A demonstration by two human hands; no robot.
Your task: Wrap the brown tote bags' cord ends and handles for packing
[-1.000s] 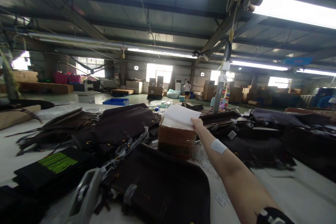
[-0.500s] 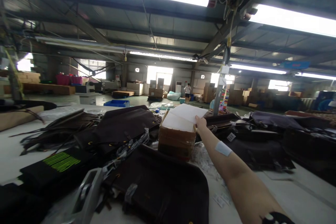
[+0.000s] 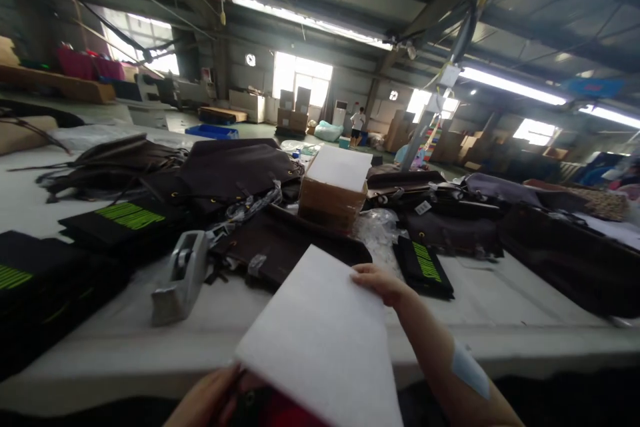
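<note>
A white sheet of stiff card point(image 3: 320, 333) is held tilted in front of me. My right hand point(image 3: 377, 280) is closed on its upper right edge, thumb on top. My left hand point(image 3: 207, 397) shows low in the view by the sheet's lower left corner, blurred, fingers curled and partly hidden. Beside those fingers, under the sheet, is a dark piece with an eyelet and some red point(image 3: 255, 400); its kind is unclear. Beyond the sheet, a cardboard box point(image 3: 333, 203) holds more white sheets point(image 3: 340, 165). A dark brown bag point(image 3: 280, 240) lies before the box.
A grey tape dispenser point(image 3: 183, 277) stands on the white table point(image 3: 475, 307). Black folded pieces with green print point(image 3: 125, 220) lie at left, another black piece point(image 3: 425, 267) at right. Dark bags point(image 3: 235, 170) and clear plastic point(image 3: 377, 230) surround the box. A person point(image 3: 357, 125) stands far back.
My right hand has drawn the white sheet off the box towards me. My left hand has come into view at the bottom. The camera has tilted down, and a black printed piece at right is uncovered.
</note>
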